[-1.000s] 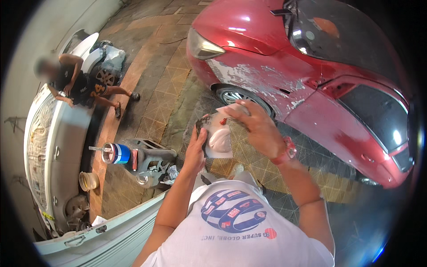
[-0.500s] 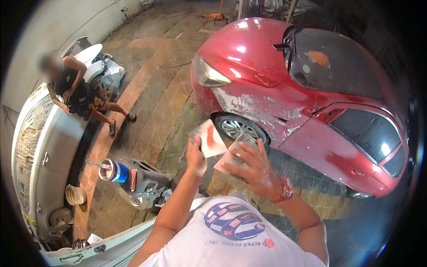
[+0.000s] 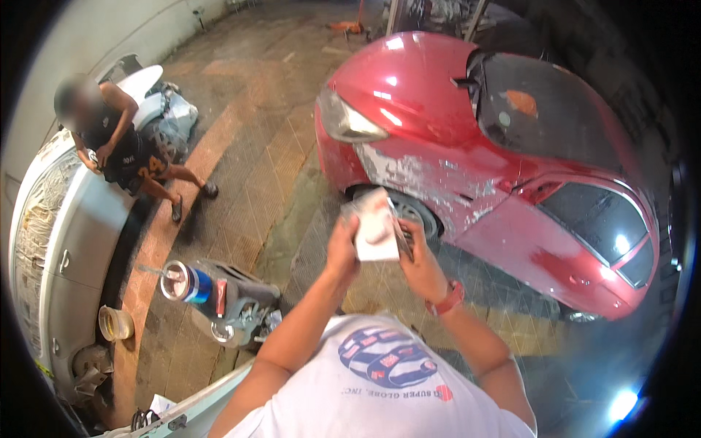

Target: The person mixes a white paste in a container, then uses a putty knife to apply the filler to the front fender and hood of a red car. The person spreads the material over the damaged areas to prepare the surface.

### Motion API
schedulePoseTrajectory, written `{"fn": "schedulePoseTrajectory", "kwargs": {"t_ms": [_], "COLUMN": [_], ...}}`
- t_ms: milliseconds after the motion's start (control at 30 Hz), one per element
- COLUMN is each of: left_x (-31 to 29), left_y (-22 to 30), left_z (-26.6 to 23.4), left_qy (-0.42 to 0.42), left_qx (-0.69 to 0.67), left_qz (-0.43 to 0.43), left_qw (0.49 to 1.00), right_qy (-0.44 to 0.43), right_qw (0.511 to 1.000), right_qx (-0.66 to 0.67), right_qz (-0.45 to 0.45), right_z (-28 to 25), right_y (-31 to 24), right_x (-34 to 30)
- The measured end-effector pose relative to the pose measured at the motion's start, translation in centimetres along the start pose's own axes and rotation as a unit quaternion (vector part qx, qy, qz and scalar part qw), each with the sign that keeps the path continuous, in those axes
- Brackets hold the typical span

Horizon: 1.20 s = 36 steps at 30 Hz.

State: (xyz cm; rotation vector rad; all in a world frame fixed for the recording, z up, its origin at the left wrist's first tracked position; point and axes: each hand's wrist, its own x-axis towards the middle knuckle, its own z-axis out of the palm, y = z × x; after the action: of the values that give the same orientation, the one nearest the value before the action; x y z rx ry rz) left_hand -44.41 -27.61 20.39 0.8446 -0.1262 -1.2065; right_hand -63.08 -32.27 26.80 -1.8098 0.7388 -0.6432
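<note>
My left hand (image 3: 342, 247) grips a white mixing board (image 3: 377, 247) by its left edge, in front of my chest. A blurred, pale pinkish smear of filler lies on the board's face. My right hand (image 3: 425, 269) is closed on a thin, flat spreader (image 3: 403, 244) at the board's right edge; its blade is seen mostly edge-on. Beyond the board stands a red car (image 3: 504, 197), its front fender patched grey and white where the paint is gone. Part of the front wheel is hidden behind the board.
Left of my arms, a blue and white tin (image 3: 191, 283) and a small red tube (image 3: 220, 298) rest on a grey stand (image 3: 252, 296). A yellowish tub (image 3: 115, 323) sits on the floor beside a pale car (image 3: 84, 270). A person (image 3: 120, 142) leans on that car.
The right hand has turned and come in to the board, bringing the spreader to its right edge. The board has shifted slightly right, and its bright red streak now shows as a pale pinkish smear.
</note>
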Motion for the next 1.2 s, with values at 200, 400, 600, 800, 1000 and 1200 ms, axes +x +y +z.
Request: {"fn": "schedulePoseTrajectory", "kwargs": {"t_ms": [200,400,600,800,1000,1200], "left_x": [0.1,-1.1,-1.8,-3.2,-1.2,0.0], "left_y": [2.5,4.8,2.8,3.3,-0.6,-1.3], "left_z": [-0.3,-1.5,-1.9,0.5,0.0,-1.9], "left_qy": [0.069,-0.114,-0.155,-0.125,0.013,0.108], "left_qx": [0.042,0.015,-0.079,0.089,0.209,-0.050], "left_qz": [0.120,-0.078,-0.184,-0.072,0.056,0.128], "left_qw": [0.989,0.990,0.967,0.986,0.976,0.985], "right_qy": [0.008,0.069,-0.003,0.010,-0.029,-0.117], "right_qw": [0.984,0.949,0.925,0.998,0.838,0.839], "right_qx": [0.138,0.282,0.334,-0.044,-0.496,-0.483], "right_qz": [0.112,0.119,0.180,0.051,-0.227,-0.221], "right_z": [0.2,-6.1,-6.7,-7.6,-0.8,-3.5], "right_y": [1.7,2.6,6.9,-1.0,-0.6,-3.4], "right_x": [-0.9,1.8,0.6,3.0,-0.1,-2.4]}}
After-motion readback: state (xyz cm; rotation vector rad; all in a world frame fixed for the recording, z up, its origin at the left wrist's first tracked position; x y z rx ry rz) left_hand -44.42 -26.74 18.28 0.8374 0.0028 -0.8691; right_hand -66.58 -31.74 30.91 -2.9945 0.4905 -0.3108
